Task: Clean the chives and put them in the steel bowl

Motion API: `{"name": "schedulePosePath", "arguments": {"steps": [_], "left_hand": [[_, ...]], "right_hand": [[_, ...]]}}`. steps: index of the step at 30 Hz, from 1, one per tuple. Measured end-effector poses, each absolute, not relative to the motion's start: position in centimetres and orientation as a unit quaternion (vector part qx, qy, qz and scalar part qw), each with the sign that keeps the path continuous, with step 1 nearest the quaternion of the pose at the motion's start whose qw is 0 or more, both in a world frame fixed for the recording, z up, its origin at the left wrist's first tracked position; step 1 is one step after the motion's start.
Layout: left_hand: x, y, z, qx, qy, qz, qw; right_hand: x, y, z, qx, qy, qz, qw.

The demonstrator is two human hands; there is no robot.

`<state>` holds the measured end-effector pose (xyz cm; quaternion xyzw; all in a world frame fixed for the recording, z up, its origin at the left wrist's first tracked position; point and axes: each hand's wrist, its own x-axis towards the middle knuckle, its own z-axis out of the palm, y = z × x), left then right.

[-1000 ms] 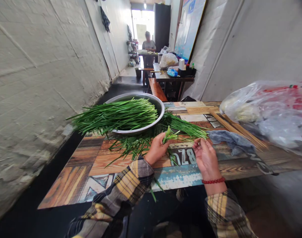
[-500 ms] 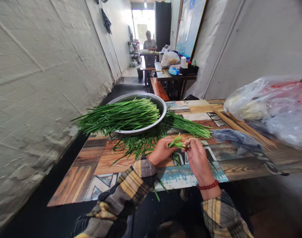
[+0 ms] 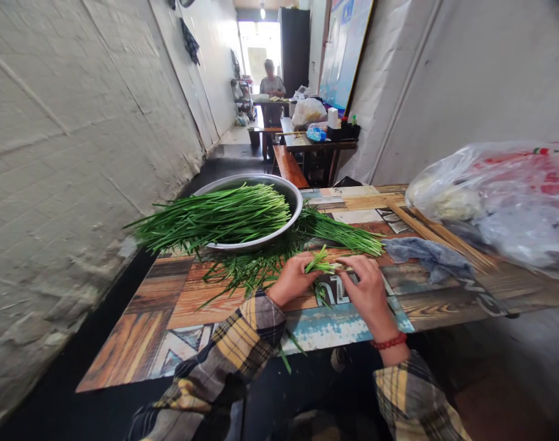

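Note:
My left hand [image 3: 294,278] is closed around a small bunch of garlic chives [image 3: 320,264], whose pale stem ends point right. Just beside those ends is my right hand [image 3: 364,285], thumb and fingers a little apart, with nothing plainly held between them. A metal bowl [image 3: 296,215] behind my hands carries a big pile of chives [image 3: 224,214], with green leaves hanging over its left rim. To the right of the bowl another bundle of chives [image 3: 348,234] lies on the table, and loose chive leaves [image 3: 247,269] are scattered in front of it.
On the wood-patterned table [image 3: 206,300], a grey cloth [image 3: 428,257], several long wooden sticks [image 3: 439,237] and a clear plastic bag [image 3: 504,208] lie to the right. Farther off stand another table [image 3: 302,142], a bench [image 3: 289,166] and a person [image 3: 272,82]. A white wall [image 3: 77,159] runs along the left.
My right thumb and fingers have parted from their pinch at the stem ends. My left hand keeps its hold on the chives. The whole view has shifted slightly.

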<state>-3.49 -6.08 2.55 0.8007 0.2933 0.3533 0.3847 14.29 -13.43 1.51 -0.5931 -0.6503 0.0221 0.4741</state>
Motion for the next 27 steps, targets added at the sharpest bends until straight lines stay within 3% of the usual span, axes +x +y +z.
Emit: {"name": "schedulePosePath", "arguments": {"steps": [3,7,12,14,23,27], "left_hand": [[-3.5,-6.1,2.7,0.801,0.297,0.350,0.384],[-3.4,-6.1,2.8,0.812,0.273,0.346,0.384],[-3.6,-5.8,2.7,0.803,0.316,0.367,0.347],[-3.6,-5.8,2.7,0.796,0.332,0.380,0.335],[-3.4,-6.0,2.9,0.793,0.306,0.405,0.339],[-3.6,-6.2,3.1,0.807,0.335,0.399,0.277]], "right_hand": [[12.7,-13.2,1.4,-0.605,-0.607,0.097,0.505],[11.5,-12.7,0.6,-0.587,-0.413,0.271,0.641],[15.3,-12.5,0.2,-0.559,-0.286,0.262,0.733],[17.7,-12.6,0.0,-0.597,-0.319,0.216,0.704],[21.7,-11.6,-1.7,-0.703,-0.610,-0.089,0.355],[21.4,-11.3,-2.0,-0.717,-0.609,-0.102,0.323]]}}
